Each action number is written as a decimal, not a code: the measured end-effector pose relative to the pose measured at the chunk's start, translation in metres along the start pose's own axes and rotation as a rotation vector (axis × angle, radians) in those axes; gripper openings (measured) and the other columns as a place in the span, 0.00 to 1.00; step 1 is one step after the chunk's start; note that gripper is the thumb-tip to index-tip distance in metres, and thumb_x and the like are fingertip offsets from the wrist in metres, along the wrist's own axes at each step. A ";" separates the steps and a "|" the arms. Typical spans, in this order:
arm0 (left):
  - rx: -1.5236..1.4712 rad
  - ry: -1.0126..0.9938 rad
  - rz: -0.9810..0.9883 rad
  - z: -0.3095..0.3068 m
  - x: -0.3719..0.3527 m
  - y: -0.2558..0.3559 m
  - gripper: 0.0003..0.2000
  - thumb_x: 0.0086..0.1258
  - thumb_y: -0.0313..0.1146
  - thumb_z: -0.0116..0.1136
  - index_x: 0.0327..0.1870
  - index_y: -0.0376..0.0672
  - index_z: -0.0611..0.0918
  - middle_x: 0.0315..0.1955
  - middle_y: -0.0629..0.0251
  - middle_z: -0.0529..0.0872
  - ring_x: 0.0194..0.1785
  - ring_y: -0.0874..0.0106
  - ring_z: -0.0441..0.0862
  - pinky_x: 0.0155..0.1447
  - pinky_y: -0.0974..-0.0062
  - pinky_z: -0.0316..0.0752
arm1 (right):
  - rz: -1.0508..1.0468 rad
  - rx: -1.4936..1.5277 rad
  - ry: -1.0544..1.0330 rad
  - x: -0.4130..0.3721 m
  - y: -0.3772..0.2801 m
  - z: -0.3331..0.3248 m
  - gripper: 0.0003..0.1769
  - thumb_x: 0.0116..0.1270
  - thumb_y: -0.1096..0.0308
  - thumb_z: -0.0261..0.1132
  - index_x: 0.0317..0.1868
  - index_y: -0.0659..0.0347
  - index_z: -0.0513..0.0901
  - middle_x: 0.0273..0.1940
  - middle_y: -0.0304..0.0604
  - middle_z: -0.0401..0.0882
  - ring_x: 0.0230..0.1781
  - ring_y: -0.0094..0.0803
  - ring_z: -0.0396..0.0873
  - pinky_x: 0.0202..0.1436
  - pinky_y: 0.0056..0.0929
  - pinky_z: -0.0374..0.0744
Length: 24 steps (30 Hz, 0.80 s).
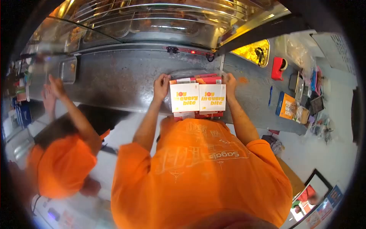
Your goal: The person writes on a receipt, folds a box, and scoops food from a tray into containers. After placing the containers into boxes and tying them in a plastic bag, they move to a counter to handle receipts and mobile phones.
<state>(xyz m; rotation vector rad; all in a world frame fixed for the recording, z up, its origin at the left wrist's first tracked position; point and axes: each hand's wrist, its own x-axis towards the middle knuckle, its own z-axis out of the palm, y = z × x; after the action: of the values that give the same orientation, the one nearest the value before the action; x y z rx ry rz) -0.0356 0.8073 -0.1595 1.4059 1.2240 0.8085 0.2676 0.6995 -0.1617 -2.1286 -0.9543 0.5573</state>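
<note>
Two white boxes with yellow and red lettering, a left box (185,100) and a right box (212,100), sit side by side before me on red packs (207,80). A clear plastic bag (187,72) shows around their far and left edges. My left hand (161,87) is closed at the left side, its fingers curled on the bag's edge. At the right side my right hand (230,84) is also closed, close against the boxes and seemingly on the bag; its fingertips are partly hidden.
Beyond the grey counter (122,68) stands a glass display case with food trays. To the right are a yellow-filled tray (251,52), a red tape dispenser (279,68), a blue pen (270,95) and an orange-blue box (286,105). A co-worker in orange (63,166) reaches over the counter at left.
</note>
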 end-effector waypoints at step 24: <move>-0.147 0.126 -0.010 -0.043 -0.142 0.075 0.10 0.70 0.31 0.51 0.30 0.35 0.78 0.16 0.71 0.76 0.22 0.80 0.70 0.27 0.80 0.64 | 0.101 0.158 -0.244 -0.082 -0.064 -0.123 0.07 0.62 0.71 0.60 0.34 0.68 0.80 0.28 0.38 0.79 0.21 0.20 0.73 0.20 0.20 0.68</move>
<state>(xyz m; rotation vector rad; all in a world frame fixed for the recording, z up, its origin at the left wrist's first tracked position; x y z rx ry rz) -0.0928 0.6885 -0.0571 1.2439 1.2396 0.9724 0.2636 0.6114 -0.0261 -2.0058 -0.9039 0.9288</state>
